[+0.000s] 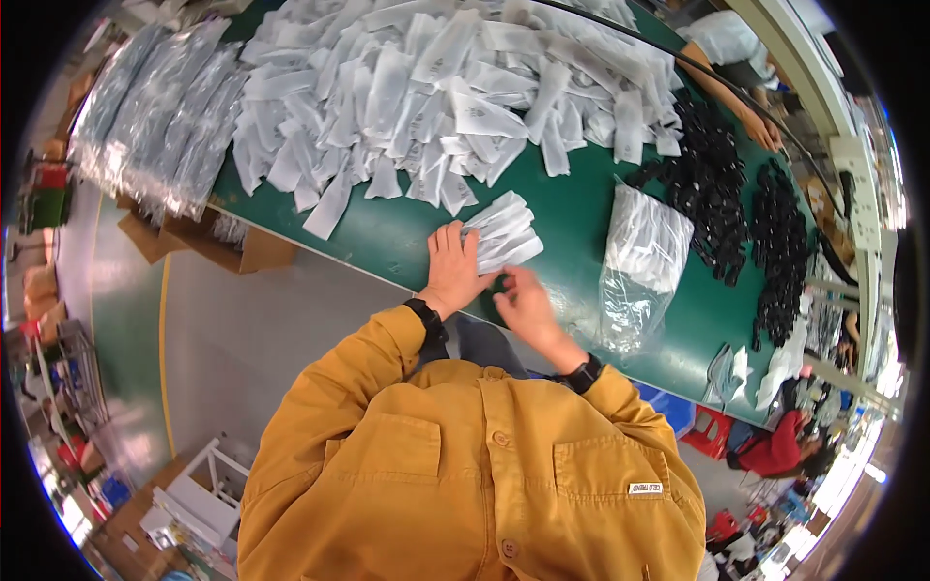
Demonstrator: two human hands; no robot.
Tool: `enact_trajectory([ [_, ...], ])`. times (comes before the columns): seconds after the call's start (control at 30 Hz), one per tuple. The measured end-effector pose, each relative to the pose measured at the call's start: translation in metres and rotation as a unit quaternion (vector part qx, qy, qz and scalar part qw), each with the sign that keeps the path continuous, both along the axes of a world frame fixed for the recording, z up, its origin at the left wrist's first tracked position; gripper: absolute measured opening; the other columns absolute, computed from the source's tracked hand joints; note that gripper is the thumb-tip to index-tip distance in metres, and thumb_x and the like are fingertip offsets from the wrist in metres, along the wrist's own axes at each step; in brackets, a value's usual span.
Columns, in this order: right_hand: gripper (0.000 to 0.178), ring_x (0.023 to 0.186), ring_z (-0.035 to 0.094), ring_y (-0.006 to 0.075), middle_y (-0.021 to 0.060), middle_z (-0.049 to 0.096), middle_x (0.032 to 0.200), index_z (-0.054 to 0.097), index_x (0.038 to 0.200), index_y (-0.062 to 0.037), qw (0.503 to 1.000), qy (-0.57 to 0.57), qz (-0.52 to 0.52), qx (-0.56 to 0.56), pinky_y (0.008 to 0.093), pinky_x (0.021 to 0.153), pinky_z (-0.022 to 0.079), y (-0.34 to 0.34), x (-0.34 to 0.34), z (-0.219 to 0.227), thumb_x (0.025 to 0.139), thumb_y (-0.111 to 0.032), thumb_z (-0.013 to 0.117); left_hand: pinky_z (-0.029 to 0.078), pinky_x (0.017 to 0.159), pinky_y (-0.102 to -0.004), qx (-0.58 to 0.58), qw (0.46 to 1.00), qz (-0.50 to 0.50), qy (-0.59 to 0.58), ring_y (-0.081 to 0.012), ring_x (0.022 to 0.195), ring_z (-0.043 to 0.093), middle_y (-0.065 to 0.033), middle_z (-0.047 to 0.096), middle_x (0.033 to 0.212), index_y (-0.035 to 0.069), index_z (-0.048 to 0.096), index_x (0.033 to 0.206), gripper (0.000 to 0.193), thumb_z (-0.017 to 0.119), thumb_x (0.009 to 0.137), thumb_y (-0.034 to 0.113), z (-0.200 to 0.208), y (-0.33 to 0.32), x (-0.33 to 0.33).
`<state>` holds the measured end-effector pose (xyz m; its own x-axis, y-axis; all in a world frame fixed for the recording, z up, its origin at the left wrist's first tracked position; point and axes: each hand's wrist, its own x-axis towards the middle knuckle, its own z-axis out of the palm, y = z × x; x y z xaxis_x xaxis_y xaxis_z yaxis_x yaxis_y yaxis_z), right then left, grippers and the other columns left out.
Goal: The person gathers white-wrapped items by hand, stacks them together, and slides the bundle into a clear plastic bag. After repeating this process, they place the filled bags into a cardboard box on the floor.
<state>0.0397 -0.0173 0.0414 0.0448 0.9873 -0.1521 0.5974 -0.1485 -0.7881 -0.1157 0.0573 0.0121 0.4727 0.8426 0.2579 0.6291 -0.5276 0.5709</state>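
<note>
Near the table's front edge lies a small fanned stack of narrow white frosted pouches. My left hand grips its left end, fingers over the top and thumb along the near side. Just below the stack's near right corner is my right hand, its fingers curled in a pinch. Whatever those fingertips hold, if anything, is too small to make out. To the right of it, a clear plastic bag lies with more white pouches packed inside.
A large heap of loose white pouches covers the far part of the green table. Filled clear bags are stacked at far left, above a cardboard box. Black parts lie in piles at right, near another person's arm.
</note>
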Motion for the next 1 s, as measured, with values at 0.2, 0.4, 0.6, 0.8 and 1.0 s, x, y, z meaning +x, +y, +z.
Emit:
enact_trajectory([
  [0.2,0.063,0.103,0.054,0.0399,0.0267,0.046,0.123,0.042,0.131,0.0079,0.988,-0.030,-0.147,0.027,0.0433,0.084,0.048,-0.011,0.004,-0.017,0.076,-0.008,0.068,0.043,0.087,-0.0477,-0.089,0.992,-0.062,0.057,-0.0394,0.106,0.046,-0.0232,0.045,0.121,0.000,0.047,0.122,0.044,0.062,0.086,0.020,0.008,-0.014,0.028],
  [0.4,0.081,0.118,0.043,0.0438,0.0269,0.040,0.133,0.037,0.140,0.0010,0.954,-0.254,-0.125,0.097,0.0514,0.097,0.037,-0.018,0.006,-0.006,0.071,-0.017,0.074,0.046,0.085,-0.0424,-0.288,0.936,-0.187,-0.075,-0.0365,0.101,0.053,-0.0209,0.054,0.112,-0.001,0.052,0.117,0.031,0.056,0.090,0.015,0.009,-0.022,0.027],
  [0.6,0.085,0.115,0.043,0.0418,0.0245,0.039,0.136,0.038,0.144,-0.0132,0.937,-0.294,-0.138,0.126,0.0495,0.092,0.037,-0.012,0.014,-0.022,0.068,-0.022,0.076,0.048,0.074,-0.0415,-0.073,0.959,-0.271,-0.035,-0.0332,0.085,0.058,-0.0142,0.061,0.090,0.002,0.064,0.093,0.014,0.059,0.089,0.014,0.022,0.009,0.027],
  [0.8,0.090,0.111,0.044,0.0395,0.0232,0.042,0.131,0.037,0.145,-0.0153,0.941,-0.275,-0.143,0.136,0.0498,0.089,0.037,-0.022,0.028,-0.025,0.065,-0.022,0.080,0.047,0.069,-0.0339,-0.184,0.948,-0.204,-0.163,-0.0251,0.077,0.056,-0.0089,0.057,0.084,0.000,0.062,0.089,0.006,0.061,0.086,0.005,0.036,0.026,0.055],
  [1.0,0.081,0.110,0.047,0.0409,0.0236,0.047,0.125,0.047,0.141,-0.0165,0.990,-0.109,-0.086,0.029,0.0478,0.090,0.041,-0.121,0.029,0.031,0.068,-0.028,0.081,0.046,0.069,-0.0332,-0.157,0.920,-0.297,-0.202,-0.0232,0.081,0.054,-0.0104,0.053,0.092,0.002,0.058,0.101,0.029,0.072,0.079,0.013,0.062,-0.003,0.077],
])
